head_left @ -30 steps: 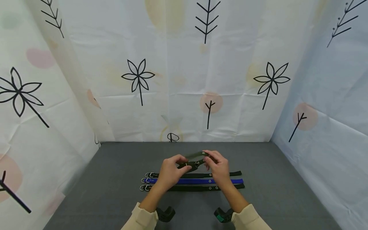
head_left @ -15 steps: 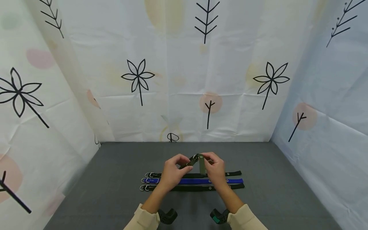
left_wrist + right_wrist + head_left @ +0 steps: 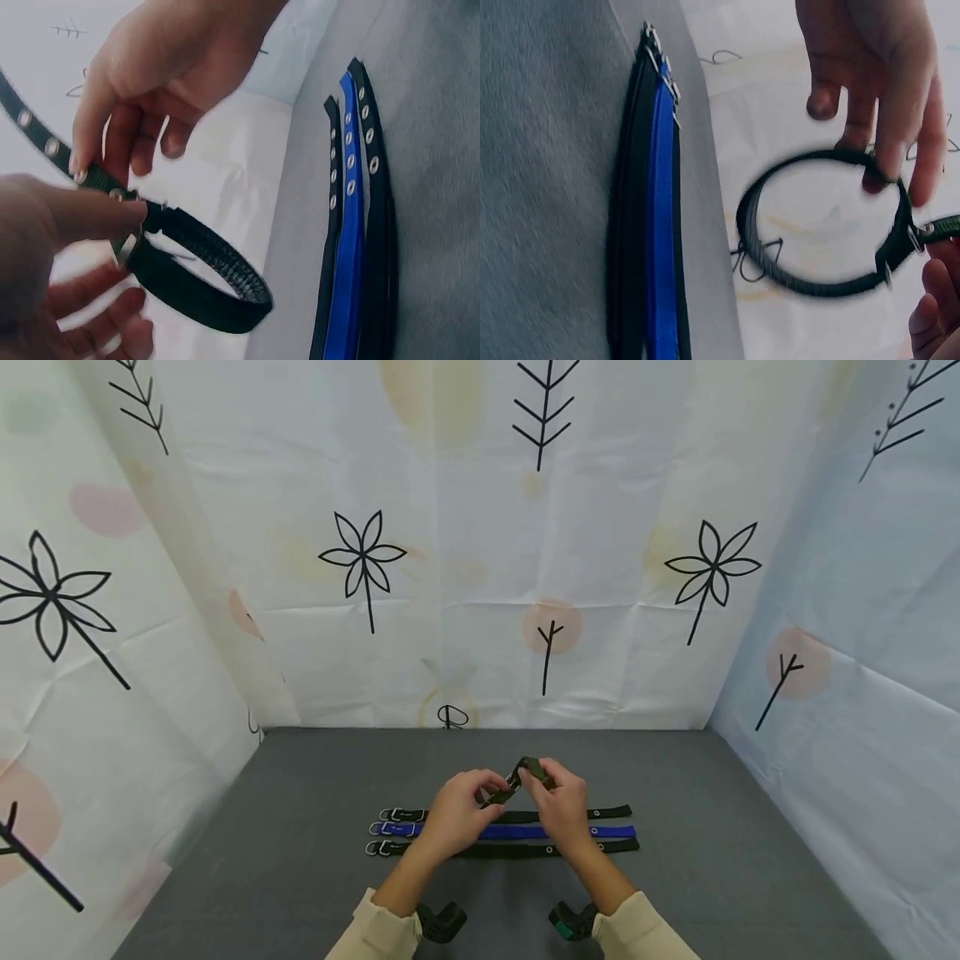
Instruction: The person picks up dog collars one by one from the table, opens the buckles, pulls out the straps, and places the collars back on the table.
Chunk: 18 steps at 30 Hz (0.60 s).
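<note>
Both hands hold a dark green collar [image 3: 534, 767] with metal eyelets, raised over the table. It is bent into a loop, with its strap run through a metal buckle [image 3: 126, 247], as the left wrist view shows. My left hand [image 3: 461, 810] pinches the collar at the buckle between thumb and fingers. The tail of the strap is pinched in my right hand [image 3: 566, 806], close beside the left. In the right wrist view the loop [image 3: 810, 289] hangs between the two hands. Part of the buckle is hidden behind the left thumb.
Three more collars lie side by side below the hands: a black one [image 3: 611, 812] at the back, a blue one [image 3: 517, 832] and another black one [image 3: 502, 852] in front. They rest on a grey table [image 3: 315, 860]. Printed cloth [image 3: 480, 527] hangs behind and at both sides.
The hands have come closer together, the left shifting to the right. The strap's tail, which hung down half a second ago, is now bent over at the right fingers.
</note>
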Each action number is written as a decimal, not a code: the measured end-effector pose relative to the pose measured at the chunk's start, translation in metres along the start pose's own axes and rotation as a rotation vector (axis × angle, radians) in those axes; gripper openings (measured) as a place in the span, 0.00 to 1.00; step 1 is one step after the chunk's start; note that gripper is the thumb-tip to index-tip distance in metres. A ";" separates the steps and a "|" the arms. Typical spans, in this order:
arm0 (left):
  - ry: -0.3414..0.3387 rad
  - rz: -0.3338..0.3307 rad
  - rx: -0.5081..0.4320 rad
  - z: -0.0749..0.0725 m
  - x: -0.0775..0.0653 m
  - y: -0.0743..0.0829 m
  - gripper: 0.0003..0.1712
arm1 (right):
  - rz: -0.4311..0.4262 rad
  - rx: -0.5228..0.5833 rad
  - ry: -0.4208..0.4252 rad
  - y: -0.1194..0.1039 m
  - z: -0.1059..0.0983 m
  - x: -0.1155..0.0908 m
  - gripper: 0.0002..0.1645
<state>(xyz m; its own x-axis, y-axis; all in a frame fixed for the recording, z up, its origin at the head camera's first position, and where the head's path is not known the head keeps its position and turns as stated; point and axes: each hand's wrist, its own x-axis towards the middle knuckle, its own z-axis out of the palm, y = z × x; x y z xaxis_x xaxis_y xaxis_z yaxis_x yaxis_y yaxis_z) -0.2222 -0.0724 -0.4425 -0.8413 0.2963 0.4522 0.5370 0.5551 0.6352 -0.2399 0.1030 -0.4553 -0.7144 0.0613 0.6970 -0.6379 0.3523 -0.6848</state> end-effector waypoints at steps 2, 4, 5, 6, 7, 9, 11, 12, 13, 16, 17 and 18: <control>0.004 -0.048 0.019 0.003 0.001 0.003 0.09 | 0.043 0.033 -0.006 -0.006 0.001 -0.001 0.02; 0.036 -0.087 0.028 0.006 0.002 0.006 0.07 | 0.076 0.058 -0.012 -0.016 0.001 -0.002 0.03; 0.061 -0.102 0.030 0.009 0.002 0.007 0.06 | 0.088 0.075 -0.018 -0.021 0.000 -0.002 0.03; 0.088 -0.114 0.037 0.011 0.002 0.007 0.05 | 0.100 0.083 -0.022 -0.027 -0.001 -0.002 0.04; 0.117 -0.126 0.045 0.012 0.002 0.008 0.06 | 0.118 0.092 -0.024 -0.033 -0.002 -0.001 0.05; 0.164 -0.147 0.052 0.015 0.002 0.009 0.07 | 0.156 0.116 -0.028 -0.042 -0.004 -0.001 0.05; 0.198 -0.166 0.048 0.017 0.003 0.008 0.08 | 0.205 0.146 -0.036 -0.046 -0.005 -0.001 0.05; 0.210 -0.174 0.041 0.018 0.003 0.009 0.08 | 0.232 0.166 -0.040 -0.047 -0.005 -0.001 0.05; 0.218 -0.181 0.034 0.018 0.003 0.009 0.08 | 0.261 0.193 -0.044 -0.047 -0.005 -0.001 0.05; 0.206 -0.196 0.012 0.018 0.003 0.008 0.07 | 0.319 0.252 -0.050 -0.045 -0.005 -0.001 0.06; 0.194 -0.203 0.002 0.018 0.003 0.008 0.07 | 0.316 0.254 -0.053 -0.044 -0.005 -0.002 0.06; 0.180 -0.207 -0.007 0.018 0.003 0.007 0.07 | 0.306 0.244 -0.062 -0.043 -0.005 -0.002 0.06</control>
<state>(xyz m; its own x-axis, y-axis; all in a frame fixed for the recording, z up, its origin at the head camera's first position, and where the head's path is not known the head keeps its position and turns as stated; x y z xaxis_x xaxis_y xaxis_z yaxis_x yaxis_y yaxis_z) -0.2222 -0.0540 -0.4478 -0.9088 0.0342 0.4159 0.3558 0.5841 0.7295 -0.2092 0.0927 -0.4262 -0.8934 0.0696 0.4439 -0.4371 0.0940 -0.8945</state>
